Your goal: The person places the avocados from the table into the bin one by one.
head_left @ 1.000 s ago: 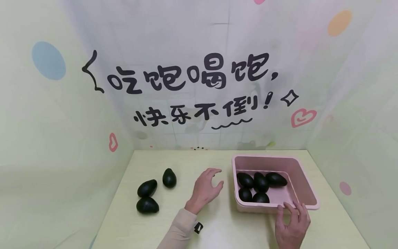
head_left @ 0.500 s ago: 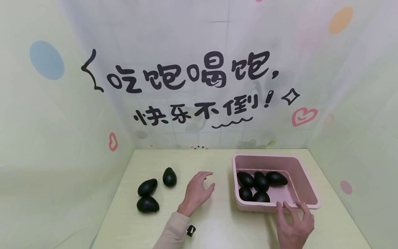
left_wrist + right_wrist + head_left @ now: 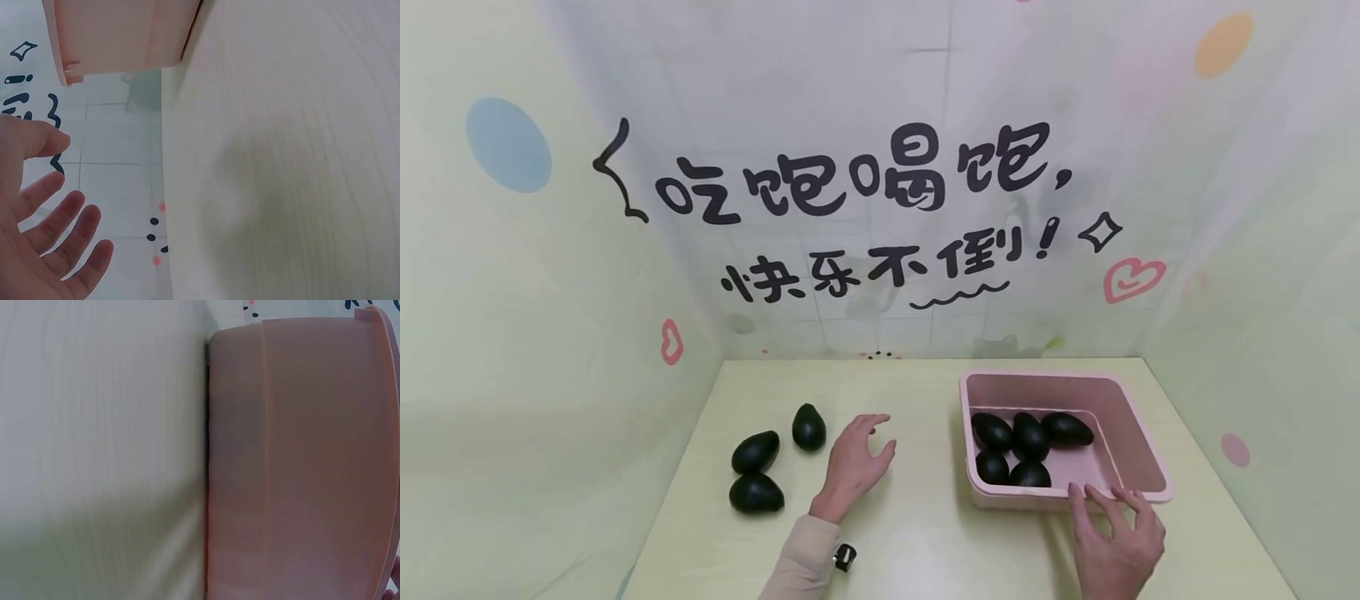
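Note:
My left hand is raised over the middle of the table, fingers spread and lightly bent, holding nothing. To its left lie three dark green avocados: one upright-looking avocado, a tilted avocado, and below it another avocado touching it. At the right, a pink plastic bin holds several avocados, grouped toward its left side. My right hand rests its thumb and fingertips at the bin's front rim. The right wrist view shows the bin's outer wall, with fingertips just entering at lower right.
A pale wood-grain table fills the foreground. Behind it hangs a printed cloth backdrop with black lettering, and similar cloth encloses both sides. In the left wrist view the bin's corner shows at the top.
My left hand has moved left, away from the bin and toward the loose avocados. My right hand stays at the front rim, shifted slightly right. The avocados and bin stay put.

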A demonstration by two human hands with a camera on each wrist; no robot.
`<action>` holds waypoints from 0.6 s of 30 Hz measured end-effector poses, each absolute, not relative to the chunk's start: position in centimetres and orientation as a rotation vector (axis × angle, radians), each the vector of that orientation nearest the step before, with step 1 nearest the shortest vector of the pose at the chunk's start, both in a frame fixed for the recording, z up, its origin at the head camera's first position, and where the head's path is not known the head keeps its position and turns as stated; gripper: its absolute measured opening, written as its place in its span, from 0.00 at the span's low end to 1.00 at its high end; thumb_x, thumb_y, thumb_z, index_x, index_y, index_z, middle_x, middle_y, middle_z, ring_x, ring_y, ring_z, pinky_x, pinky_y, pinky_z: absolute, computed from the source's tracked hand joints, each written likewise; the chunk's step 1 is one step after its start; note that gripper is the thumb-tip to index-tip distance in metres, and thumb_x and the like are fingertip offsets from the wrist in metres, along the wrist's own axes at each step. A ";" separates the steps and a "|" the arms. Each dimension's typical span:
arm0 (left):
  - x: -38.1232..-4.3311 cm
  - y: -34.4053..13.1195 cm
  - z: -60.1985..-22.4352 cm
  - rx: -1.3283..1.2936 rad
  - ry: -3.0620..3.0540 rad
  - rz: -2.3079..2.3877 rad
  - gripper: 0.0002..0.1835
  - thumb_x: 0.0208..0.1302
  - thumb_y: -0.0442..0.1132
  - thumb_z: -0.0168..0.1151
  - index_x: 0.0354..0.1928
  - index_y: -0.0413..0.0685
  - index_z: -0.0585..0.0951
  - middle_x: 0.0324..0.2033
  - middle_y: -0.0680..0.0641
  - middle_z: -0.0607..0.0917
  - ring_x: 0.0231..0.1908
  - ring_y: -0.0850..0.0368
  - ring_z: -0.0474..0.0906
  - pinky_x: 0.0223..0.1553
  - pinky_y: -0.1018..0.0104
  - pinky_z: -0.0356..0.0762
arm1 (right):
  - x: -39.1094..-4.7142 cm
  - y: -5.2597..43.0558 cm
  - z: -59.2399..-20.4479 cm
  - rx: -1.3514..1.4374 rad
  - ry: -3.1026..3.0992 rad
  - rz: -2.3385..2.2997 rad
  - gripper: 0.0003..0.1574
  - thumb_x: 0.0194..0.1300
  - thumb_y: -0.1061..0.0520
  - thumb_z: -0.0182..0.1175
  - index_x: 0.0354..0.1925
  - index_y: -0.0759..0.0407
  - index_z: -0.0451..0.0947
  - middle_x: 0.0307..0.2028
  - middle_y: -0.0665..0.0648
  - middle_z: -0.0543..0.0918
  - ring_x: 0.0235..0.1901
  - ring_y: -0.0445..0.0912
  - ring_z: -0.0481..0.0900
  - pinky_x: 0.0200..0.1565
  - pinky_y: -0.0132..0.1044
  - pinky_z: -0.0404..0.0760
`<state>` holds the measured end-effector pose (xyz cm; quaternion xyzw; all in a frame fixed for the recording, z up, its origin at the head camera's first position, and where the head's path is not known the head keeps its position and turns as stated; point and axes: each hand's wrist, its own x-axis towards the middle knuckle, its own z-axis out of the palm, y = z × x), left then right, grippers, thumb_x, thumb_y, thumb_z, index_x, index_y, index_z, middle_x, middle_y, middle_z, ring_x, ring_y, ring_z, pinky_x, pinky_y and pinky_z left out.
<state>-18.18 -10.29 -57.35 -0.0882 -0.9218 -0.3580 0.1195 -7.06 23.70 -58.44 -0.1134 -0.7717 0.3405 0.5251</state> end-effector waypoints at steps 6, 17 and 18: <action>-18.2 -11.0 -57.5 -0.233 -2.688 -1.036 0.22 0.67 0.44 0.72 0.61 0.52 0.86 0.58 0.48 0.88 0.51 0.51 0.85 0.47 0.55 0.83 | -7.1 23.6 -58.5 -0.270 -1.837 0.825 0.14 0.49 0.57 0.80 0.31 0.67 0.91 0.43 0.73 0.84 0.53 0.71 0.76 0.66 0.36 0.61; -18.1 -11.8 -57.9 -0.189 -2.706 -1.065 0.23 0.67 0.45 0.72 0.63 0.51 0.85 0.59 0.47 0.87 0.52 0.50 0.85 0.49 0.53 0.83 | -7.2 23.6 -58.6 -0.270 -1.830 0.842 0.13 0.49 0.60 0.79 0.32 0.68 0.91 0.43 0.73 0.83 0.54 0.60 0.76 0.68 0.30 0.59; -18.1 -11.8 -57.9 -0.185 -2.710 -1.068 0.23 0.67 0.45 0.71 0.63 0.50 0.85 0.59 0.46 0.87 0.52 0.50 0.85 0.50 0.53 0.84 | -7.2 23.6 -58.6 -0.270 -1.830 0.843 0.13 0.48 0.60 0.80 0.32 0.68 0.91 0.43 0.74 0.83 0.55 0.58 0.76 0.68 0.29 0.59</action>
